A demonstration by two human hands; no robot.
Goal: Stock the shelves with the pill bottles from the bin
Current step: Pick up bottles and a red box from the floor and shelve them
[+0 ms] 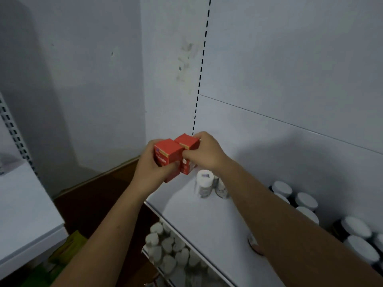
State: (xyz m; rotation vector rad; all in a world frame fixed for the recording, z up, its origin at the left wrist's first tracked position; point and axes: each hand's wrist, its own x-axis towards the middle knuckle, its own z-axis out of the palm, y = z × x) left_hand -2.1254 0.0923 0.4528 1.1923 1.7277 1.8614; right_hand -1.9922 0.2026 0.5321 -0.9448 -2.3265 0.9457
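My left hand (152, 168) grips a small red carton (167, 151), and my right hand (209, 152) grips a second red carton (187, 141) right beside it. Both cartons touch each other above the left end of a white shelf (186, 206). Just below my right hand stand two white-capped pill bottles (204, 182) on that shelf. A row of dark bottles with white caps (305, 201) lines the shelf at the right. The bin is out of view.
A lower shelf holds several white-capped bottles (165, 247). One bottle (252, 241) shows partly under my right forearm. Another white shelf unit (24, 214) stands at the left, with a brown floor (93, 195) between. A slotted upright (200, 79) runs up the back panel.
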